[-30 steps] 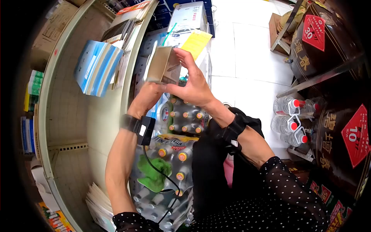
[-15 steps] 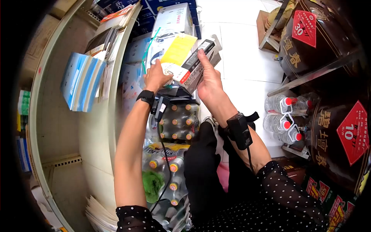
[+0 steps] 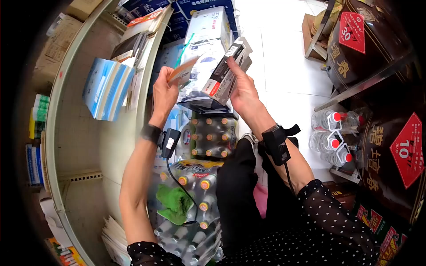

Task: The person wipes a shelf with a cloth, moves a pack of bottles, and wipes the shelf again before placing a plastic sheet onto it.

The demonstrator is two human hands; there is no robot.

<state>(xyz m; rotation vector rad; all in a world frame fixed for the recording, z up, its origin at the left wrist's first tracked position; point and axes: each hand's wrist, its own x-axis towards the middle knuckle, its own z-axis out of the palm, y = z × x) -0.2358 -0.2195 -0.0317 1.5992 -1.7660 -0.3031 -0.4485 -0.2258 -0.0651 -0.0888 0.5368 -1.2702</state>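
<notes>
My left hand (image 3: 165, 94) pinches a thin orange-brown card (image 3: 183, 71), seen nearly edge-on. In my right hand (image 3: 245, 92) is a black, white and red cardboard box (image 3: 220, 75), tilted, its far-end flaps apart; my thumb presses on its black face. Beneath both hands lies a plastic-wrapped white package (image 3: 202, 51) with a green strip along it. What the box contains is hidden.
Left is a metal shelf (image 3: 57, 177) with a stack of blue-white booklets (image 3: 108, 88). Shrink-wrapped bottles (image 3: 208, 137) and a green cloth (image 3: 175, 204) lie below. Clear jugs with red caps (image 3: 326, 137) and large brown jars (image 3: 386, 155) stand right.
My left hand has moved left, away from the box, and the flat yellow card has turned nearly edge-on in it. My right hand still holds the box. The view has shifted slightly.
</notes>
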